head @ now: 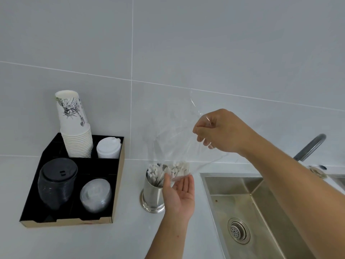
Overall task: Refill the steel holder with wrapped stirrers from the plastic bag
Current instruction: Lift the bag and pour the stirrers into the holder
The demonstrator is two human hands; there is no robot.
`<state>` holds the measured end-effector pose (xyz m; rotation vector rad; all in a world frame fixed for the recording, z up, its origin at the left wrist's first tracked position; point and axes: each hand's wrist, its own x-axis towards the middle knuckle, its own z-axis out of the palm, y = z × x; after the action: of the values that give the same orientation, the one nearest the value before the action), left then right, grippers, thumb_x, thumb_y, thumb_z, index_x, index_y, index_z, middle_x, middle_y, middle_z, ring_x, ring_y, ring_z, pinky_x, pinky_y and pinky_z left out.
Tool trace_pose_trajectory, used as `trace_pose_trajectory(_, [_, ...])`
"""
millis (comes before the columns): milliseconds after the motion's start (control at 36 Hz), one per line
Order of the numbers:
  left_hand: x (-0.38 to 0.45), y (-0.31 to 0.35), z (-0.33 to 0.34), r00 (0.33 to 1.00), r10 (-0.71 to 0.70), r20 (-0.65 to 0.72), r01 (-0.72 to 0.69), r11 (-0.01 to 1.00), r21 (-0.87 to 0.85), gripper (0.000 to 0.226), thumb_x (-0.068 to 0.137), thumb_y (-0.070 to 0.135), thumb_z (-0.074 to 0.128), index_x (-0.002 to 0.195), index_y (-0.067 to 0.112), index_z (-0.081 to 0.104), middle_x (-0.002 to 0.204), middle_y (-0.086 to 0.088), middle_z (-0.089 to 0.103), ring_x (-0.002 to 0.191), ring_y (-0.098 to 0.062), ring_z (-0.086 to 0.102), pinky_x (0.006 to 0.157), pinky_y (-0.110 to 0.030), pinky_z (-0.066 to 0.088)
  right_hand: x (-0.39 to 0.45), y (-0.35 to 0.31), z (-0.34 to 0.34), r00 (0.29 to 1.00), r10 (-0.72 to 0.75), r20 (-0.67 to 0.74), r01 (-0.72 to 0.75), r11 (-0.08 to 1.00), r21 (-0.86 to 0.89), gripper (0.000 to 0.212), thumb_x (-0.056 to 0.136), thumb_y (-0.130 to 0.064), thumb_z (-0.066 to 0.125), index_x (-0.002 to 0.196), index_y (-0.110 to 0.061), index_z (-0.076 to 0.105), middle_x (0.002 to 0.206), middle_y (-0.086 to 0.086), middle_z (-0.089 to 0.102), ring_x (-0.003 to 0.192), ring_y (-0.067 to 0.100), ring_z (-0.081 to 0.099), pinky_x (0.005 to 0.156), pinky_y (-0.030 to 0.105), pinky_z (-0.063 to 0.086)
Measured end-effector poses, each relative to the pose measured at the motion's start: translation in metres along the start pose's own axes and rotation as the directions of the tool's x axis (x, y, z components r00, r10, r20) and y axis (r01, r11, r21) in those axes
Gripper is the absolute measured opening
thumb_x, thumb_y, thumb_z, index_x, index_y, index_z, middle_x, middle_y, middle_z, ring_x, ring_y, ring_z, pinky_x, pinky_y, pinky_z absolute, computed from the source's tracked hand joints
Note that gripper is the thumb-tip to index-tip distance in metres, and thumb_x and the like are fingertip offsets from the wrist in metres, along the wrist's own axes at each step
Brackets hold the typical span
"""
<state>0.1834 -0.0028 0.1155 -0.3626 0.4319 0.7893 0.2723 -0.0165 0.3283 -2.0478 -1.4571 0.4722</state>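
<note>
holder (152,193) between tray (119,184) and sink (242,186)

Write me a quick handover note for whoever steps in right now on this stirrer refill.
Right hand: raised, pinching the upper end of the clear plastic bag, which is upended over the steel holder.
Left hand: open, palm up beside the holder's rim, guiding the bag's mouth.
Wrapped stirrers: many stand in the holder; some look to be still in the bag's mouth.
Holder stands on the counter between the black cup tray and the sink.
Left: finish emptying the bag, settle the stirrers, put the bag away.
</note>
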Motion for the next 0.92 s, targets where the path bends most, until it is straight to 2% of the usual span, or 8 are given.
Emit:
trace_pose_trajectory(83, [0.000, 0.000, -0.001, 1.000, 0.011, 0.022, -0.011, 1.000, -0.005, 0.049, 0.088, 0.038, 0.068, 0.109, -0.006, 0.062, 0.091, -0.019, 0.077, 0.083, -0.027, 0.076, 0.062, -0.036, 0.062, 0.001, -0.001, -0.001, 1.000, -0.010, -0.017, 0.010, 1.000, 0.019, 0.016, 0.083, -0.019, 0.060, 0.073, -0.019, 0.072, 0.067, -0.003, 0.074, 0.058, 0.010, 0.069, 0.058, 0.030, 0.061])
trace_pose_trajectory(194, [-0.001, 0.001, -0.002, 0.999, 0.014, 0.033, -0.014, 1.000, -0.010, 0.052, 0.090, 0.039, 0.065, 0.115, -0.007, 0.058, 0.101, -0.020, 0.075, 0.090, -0.026, 0.075, 0.067, -0.038, 0.063, 0.001, -0.003, -0.004, 0.999, -0.031, -0.007, 0.031, 0.999, -0.016, 0.016, 0.085, -0.019, 0.060, 0.075, -0.019, 0.072, 0.067, -0.004, 0.074, 0.053, 0.007, 0.067, 0.052, 0.025, 0.058])
trace_pose_trajectory(278, [0.000, 0.003, -0.002, 0.999, 0.020, 0.031, -0.020, 1.000, -0.019, 0.052, 0.093, 0.037, 0.062, 0.119, -0.007, 0.056, 0.105, -0.021, 0.074, 0.091, -0.027, 0.074, 0.067, -0.039, 0.063, 0.002, -0.007, -0.018, 0.996, -0.059, -0.067, 0.062, 0.997, 0.051, 0.016, 0.085, -0.018, 0.062, 0.072, -0.019, 0.072, 0.065, -0.001, 0.074, 0.048, 0.007, 0.064, 0.048, 0.018, 0.051])
trace_pose_trajectory(417, [-0.002, 0.002, -0.003, 0.999, 0.023, 0.037, -0.023, 1.000, -0.008, 0.049, 0.095, 0.031, 0.059, 0.127, -0.005, 0.053, 0.115, -0.019, 0.071, 0.098, -0.026, 0.072, 0.063, -0.036, 0.063, -0.003, -0.009, -0.031, 0.992, -0.099, -0.082, 0.105, 0.992, 0.074, 0.014, 0.083, -0.013, 0.061, 0.072, -0.018, 0.070, 0.064, 0.002, 0.073, 0.053, 0.013, 0.066, 0.051, 0.026, 0.058])
trace_pose_trajectory(528, [-0.004, -0.001, -0.004, 0.998, 0.032, 0.046, -0.033, 0.999, 0.034, 0.040, 0.096, 0.022, 0.059, 0.126, -0.004, 0.054, 0.114, -0.018, 0.071, 0.093, -0.024, 0.074, 0.062, -0.034, 0.062, -0.009, -0.005, -0.038, 0.989, -0.102, -0.108, 0.111, 0.990, 0.085, 0.012, 0.083, -0.012, 0.061, 0.074, -0.017, 0.069, 0.065, 0.004, 0.074, 0.053, 0.014, 0.066, 0.050, 0.026, 0.057])
trace_pose_trajectory(639, [-0.006, -0.004, 0.000, 0.997, 0.063, 0.033, -0.066, 0.993, 0.094, 0.029, 0.095, 0.014, 0.061, 0.119, -0.003, 0.059, 0.103, -0.016, 0.075, 0.086, -0.022, 0.075, 0.061, -0.033, 0.062, -0.017, 0.000, -0.049, 0.986, -0.104, -0.134, 0.117, 0.989, 0.095, 0.008, 0.084, -0.017, 0.064, 0.077, -0.016, 0.068, 0.066, 0.003, 0.074, 0.056, 0.022, 0.068, 0.055, 0.034, 0.060])
trace_pose_trajectory(750, [-0.010, -0.008, 0.008, 0.996, 0.086, 0.030, -0.089, 0.983, 0.162, 0.014, 0.094, 0.008, 0.060, 0.105, -0.001, 0.064, 0.086, -0.013, 0.078, 0.075, -0.019, 0.076, 0.060, -0.030, 0.062, -0.027, 0.008, -0.062, 0.979, -0.098, -0.177, 0.120, 0.986, 0.118, 0.012, 0.084, -0.028, 0.064, 0.076, -0.021, 0.068, 0.067, -0.002, 0.074, 0.056, 0.014, 0.069, 0.054, 0.031, 0.061])
trace_pose_trajectory(917, [-0.016, -0.014, 0.014, 0.996, 0.081, 0.036, -0.088, 0.966, 0.242, 0.011, 0.095, 0.006, 0.059, 0.099, -0.003, 0.064, 0.083, -0.013, 0.078, 0.072, -0.018, 0.076, 0.060, -0.031, 0.062, -0.045, 0.021, -0.082, 0.966, -0.080, -0.245, 0.128, 0.974, 0.187, 0.016, 0.085, -0.028, 0.064, 0.074, -0.018, 0.069, 0.071, -0.001, 0.075, 0.057, 0.012, 0.068, 0.056, 0.030, 0.061])
